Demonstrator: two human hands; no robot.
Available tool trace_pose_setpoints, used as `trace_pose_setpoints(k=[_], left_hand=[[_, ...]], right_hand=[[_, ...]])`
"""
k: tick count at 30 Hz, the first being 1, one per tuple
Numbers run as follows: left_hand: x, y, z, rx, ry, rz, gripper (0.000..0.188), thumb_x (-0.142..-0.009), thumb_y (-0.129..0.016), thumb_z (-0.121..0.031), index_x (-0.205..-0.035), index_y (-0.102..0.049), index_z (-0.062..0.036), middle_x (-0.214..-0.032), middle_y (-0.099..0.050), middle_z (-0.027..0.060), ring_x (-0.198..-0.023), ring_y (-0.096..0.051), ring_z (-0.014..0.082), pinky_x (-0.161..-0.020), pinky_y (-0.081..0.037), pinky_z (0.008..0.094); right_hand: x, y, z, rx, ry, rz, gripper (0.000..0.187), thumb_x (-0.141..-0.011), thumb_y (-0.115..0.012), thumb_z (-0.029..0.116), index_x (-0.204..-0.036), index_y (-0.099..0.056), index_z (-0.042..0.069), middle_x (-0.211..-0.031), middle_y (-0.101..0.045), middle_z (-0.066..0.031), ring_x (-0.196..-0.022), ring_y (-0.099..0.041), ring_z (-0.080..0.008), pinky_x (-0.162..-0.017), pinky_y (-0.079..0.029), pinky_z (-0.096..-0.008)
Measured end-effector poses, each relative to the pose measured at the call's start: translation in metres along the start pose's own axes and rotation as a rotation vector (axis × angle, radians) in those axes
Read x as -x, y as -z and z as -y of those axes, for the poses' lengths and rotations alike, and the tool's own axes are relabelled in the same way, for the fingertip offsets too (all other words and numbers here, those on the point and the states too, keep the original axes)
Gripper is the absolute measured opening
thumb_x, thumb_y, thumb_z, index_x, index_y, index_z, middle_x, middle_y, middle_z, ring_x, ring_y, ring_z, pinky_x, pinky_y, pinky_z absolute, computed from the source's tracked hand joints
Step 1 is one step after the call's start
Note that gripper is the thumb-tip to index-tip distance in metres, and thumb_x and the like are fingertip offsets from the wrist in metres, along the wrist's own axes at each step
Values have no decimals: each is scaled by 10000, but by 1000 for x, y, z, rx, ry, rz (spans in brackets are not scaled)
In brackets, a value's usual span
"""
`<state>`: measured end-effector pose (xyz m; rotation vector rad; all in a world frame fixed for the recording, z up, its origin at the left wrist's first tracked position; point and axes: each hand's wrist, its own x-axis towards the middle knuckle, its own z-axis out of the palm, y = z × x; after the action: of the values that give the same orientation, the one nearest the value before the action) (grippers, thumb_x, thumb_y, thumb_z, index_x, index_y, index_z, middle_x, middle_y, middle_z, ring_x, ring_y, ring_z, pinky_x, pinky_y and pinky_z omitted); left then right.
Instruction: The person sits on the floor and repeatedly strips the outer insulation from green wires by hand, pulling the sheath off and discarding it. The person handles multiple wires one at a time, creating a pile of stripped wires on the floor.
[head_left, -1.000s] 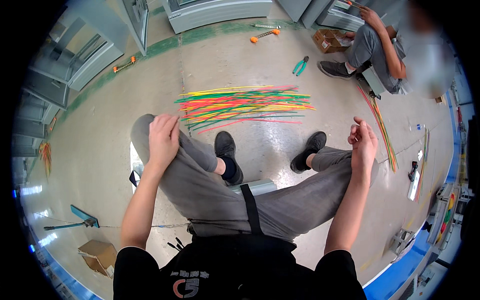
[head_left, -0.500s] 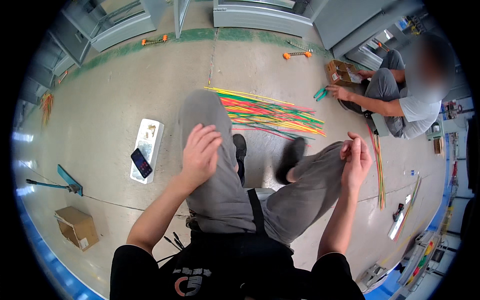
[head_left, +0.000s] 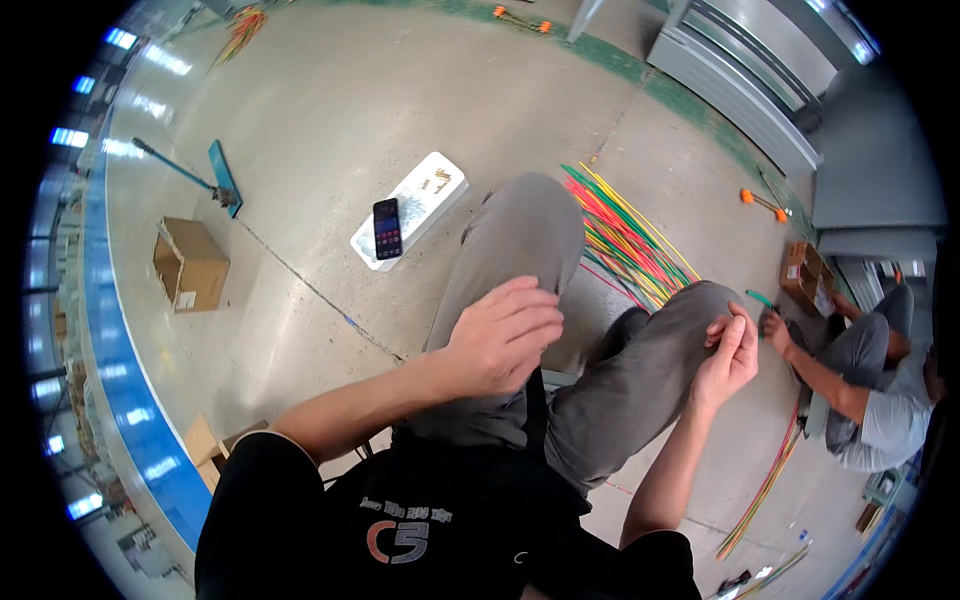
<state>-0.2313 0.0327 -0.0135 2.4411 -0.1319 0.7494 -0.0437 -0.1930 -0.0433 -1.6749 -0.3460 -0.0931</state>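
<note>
My left hand (head_left: 503, 337) hovers over or rests on my left thigh, its fingers loosely bent, a little apart and holding nothing I can see. At my right knee is my right hand (head_left: 727, 362), fingers curled inward and thumb against them; no object shows in it. Between and beyond my knees lies a bundle of thin red, yellow and green strips (head_left: 630, 240) on the floor. Left of my left knee stands a white tray (head_left: 440, 180) with small brass-coloured pieces in it. A black smartphone (head_left: 387, 228) lies across the tray's near end, screen lit.
At the right a co-worker (head_left: 890, 390) sits by a divided cardboard box (head_left: 808, 278), one hand near a green-handled tool (head_left: 762, 299). More strips (head_left: 762, 490) lie nearer me. An open carton (head_left: 190, 265) and a blue long-handled tool (head_left: 222, 180) are at left; grey cabinets (head_left: 735, 95) stand beyond.
My view has swung left, so the floor things sit further right in the picture. My left hand has shifted inward across my left thigh. My right hand stays by the right knee.
</note>
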Motion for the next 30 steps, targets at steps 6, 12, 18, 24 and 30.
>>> trace_pose_setpoints(k=[6,12,18,24,30], left_hand=[[26,-2,41,8,193,-13,290,-632,-588,80,-910,-639,15,-948,-635,120,-953,-614,294,-911,-471,463],[53,36,76,62,274,-182,315,-690,-585,99,-991,-632,20,-1002,-620,178,-998,-596,316,-913,-455,431],[96,68,181,60,850,-418,303,-793,-594,-48,-1084,-577,32,-1035,-590,173,-957,-581,302,-849,-454,353],[318,40,348,-166,1649,-233,392,-740,-656,-151,-1034,-577,95,-893,-635,258,-772,-647,337,-691,-523,393],[356,23,403,334,2106,-247,383,-776,-647,-193,-1005,-580,106,-754,-631,221,-620,-651,316,-500,-548,414]], right_hand=[[-8,-50,-16,33,-22,157,245,-984,-504,189,-1044,-628,-14,-702,-575,-20,-602,-473,-51,-545,-372,-185],[-13,-79,-16,160,-53,193,246,-978,-519,198,-1052,-632,-8,-722,-580,-13,-625,-479,-45,-558,-370,-179],[6,-108,0,272,-53,136,245,-982,-506,183,-1054,-622,-21,-716,-570,-14,-621,-458,-45,-553,-357,-188],[37,-132,15,274,-23,100,232,-984,-489,146,-1063,-613,-33,-718,-573,-36,-624,-463,-58,-555,-363,-196],[73,-161,34,389,-46,62,224,-986,-476,127,-1064,-610,-35,-726,-573,-43,-633,-473,-69,-558,-376,-203]])
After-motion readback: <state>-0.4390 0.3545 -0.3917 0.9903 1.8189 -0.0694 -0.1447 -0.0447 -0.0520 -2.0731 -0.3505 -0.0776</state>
